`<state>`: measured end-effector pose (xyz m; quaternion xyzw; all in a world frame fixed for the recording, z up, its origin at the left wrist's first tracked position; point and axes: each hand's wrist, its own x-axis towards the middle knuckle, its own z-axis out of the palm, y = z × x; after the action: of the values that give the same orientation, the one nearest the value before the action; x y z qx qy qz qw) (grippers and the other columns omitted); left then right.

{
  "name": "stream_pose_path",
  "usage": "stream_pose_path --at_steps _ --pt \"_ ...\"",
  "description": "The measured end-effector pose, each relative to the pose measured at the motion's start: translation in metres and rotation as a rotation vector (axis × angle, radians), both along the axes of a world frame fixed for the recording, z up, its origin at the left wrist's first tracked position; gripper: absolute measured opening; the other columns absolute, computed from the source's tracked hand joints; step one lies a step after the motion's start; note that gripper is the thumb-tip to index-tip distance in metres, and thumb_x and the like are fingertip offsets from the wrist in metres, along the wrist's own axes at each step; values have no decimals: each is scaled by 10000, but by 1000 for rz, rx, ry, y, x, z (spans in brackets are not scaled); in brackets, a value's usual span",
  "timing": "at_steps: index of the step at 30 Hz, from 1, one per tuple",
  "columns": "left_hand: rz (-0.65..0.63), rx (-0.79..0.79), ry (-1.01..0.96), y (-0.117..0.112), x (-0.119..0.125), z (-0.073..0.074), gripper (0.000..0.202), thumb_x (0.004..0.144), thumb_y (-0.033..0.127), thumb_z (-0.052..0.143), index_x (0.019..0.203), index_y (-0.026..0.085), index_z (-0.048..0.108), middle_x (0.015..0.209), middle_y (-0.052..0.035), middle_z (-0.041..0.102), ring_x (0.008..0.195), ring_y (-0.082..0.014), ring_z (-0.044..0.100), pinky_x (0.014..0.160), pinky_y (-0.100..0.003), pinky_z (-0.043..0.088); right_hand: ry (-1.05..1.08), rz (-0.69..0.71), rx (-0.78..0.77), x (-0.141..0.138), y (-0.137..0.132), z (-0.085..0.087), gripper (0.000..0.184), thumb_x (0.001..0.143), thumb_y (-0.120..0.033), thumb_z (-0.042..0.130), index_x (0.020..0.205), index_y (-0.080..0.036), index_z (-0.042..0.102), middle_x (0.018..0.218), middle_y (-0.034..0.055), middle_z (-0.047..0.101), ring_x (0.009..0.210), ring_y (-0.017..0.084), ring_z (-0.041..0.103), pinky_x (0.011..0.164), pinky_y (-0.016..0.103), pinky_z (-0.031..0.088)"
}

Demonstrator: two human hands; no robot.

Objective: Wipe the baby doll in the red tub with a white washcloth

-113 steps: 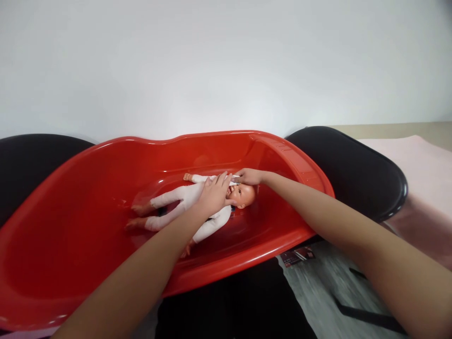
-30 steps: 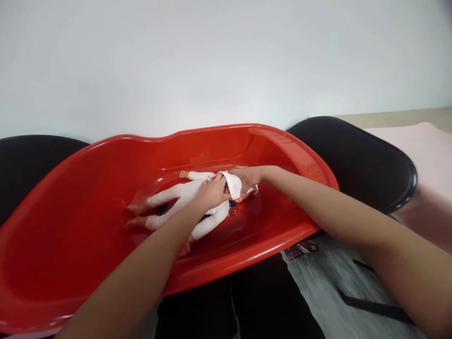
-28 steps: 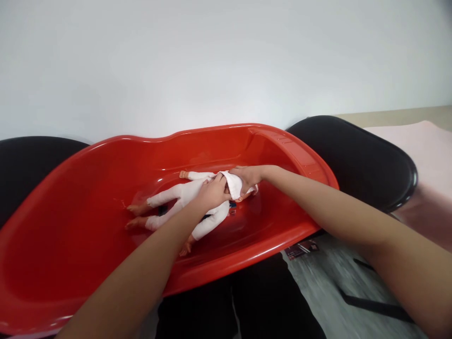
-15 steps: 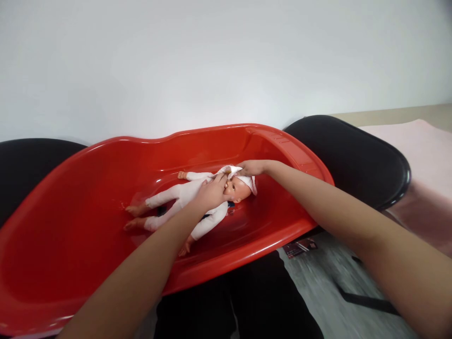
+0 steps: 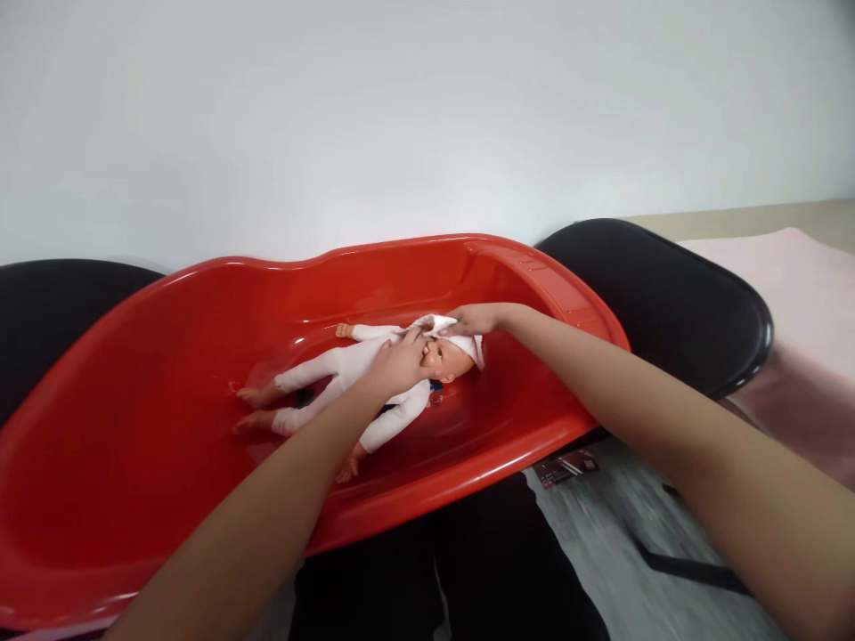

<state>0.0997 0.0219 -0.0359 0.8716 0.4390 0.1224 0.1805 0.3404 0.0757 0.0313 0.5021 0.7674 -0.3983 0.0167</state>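
Note:
A baby doll (image 5: 357, 361) in a white body suit lies on its back inside a red baby bathtub (image 5: 166, 392), its head to the right and its bare feet to the left. My left hand (image 5: 401, 361) grips the doll around the neck and chin, covering part of its face. At the far side of the head, my right hand (image 5: 473, 319) is closed on a white cloth (image 5: 434, 324) that lies over the top of the head. The fingertips of both hands are partly hidden by the cloth and the head.
A black chair seat (image 5: 674, 303) sits under the tub's right end, and another black surface (image 5: 46, 329) lies at the left. Beyond the right seat is a pink sheet (image 5: 794, 285). Behind the tub rises a white wall (image 5: 401, 116). My black-clad legs (image 5: 454, 561) are below its near rim.
Both hands stay at the doll's head with barely any movement. The cloth on the head has shifted slightly; the doll's body lies as before.

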Motion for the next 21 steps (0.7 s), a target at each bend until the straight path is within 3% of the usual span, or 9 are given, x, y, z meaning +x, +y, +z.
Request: stream_pose_path --at_steps 3,5,9,11,15,17,19,21 --pt "0 -2 10 1 -1 -2 861 862 604 704 1585 358 306 1743 -65 186 1407 -377 484 1120 -538 399 7 -68 38 3 3 -1 558 808 -684 729 1140 -238 777 1058 78 796 1075 321 715 998 368 529" --pt "-7 -2 23 1 -1 -2 829 865 620 693 1570 378 329 1741 -61 196 1409 -369 492 1131 -535 386 22 -6 -17 1 0 0 580 794 -672 747 1189 -248 751 1109 69 785 1086 305 717 1012 373 531" --pt "-32 14 29 1 -1 1 773 877 654 665 1525 316 414 1702 -106 301 1468 -382 421 1163 -545 340 -2 45 -280 -6 -10 7 921 606 -560 918 1400 -227 593 1167 81 761 881 267 763 913 410 592" --pt "-34 3 26 1 0 2 754 887 619 672 1522 302 421 1689 -115 327 1459 -381 428 1164 -557 332 26 18 -367 -5 -12 11 977 578 -525 940 1429 -233 562 1160 82 763 777 249 766 855 411 610" --pt "-10 -38 19 2 1 2 874 864 543 724 1598 339 295 1711 -98 276 1450 -375 428 1171 -583 313 87 12 -311 7 -5 12 747 687 -618 857 1305 -243 670 1067 52 787 811 263 772 873 406 611" --pt "-6 -45 16 3 1 2 908 856 540 734 1609 345 265 1713 -93 268 1437 -379 434 1163 -588 320 86 11 -265 11 0 9 721 686 -635 851 1270 -244 687 1062 50 786 875 281 768 876 409 617" --pt "-11 -40 15 2 1 4 848 859 550 731 1573 334 326 1691 -89 315 1409 -368 459 1151 -573 338 83 34 -279 11 2 5 795 642 -593 894 1312 -243 650 1090 55 775 911 290 760 863 418 627" --pt "-24 -28 19 0 0 6 725 862 574 725 1474 303 446 1629 -96 412 1366 -350 493 1140 -546 354 68 63 -321 9 1 1 982 561 -511 955 1419 -251 552 1129 58 756 897 280 757 833 424 638"
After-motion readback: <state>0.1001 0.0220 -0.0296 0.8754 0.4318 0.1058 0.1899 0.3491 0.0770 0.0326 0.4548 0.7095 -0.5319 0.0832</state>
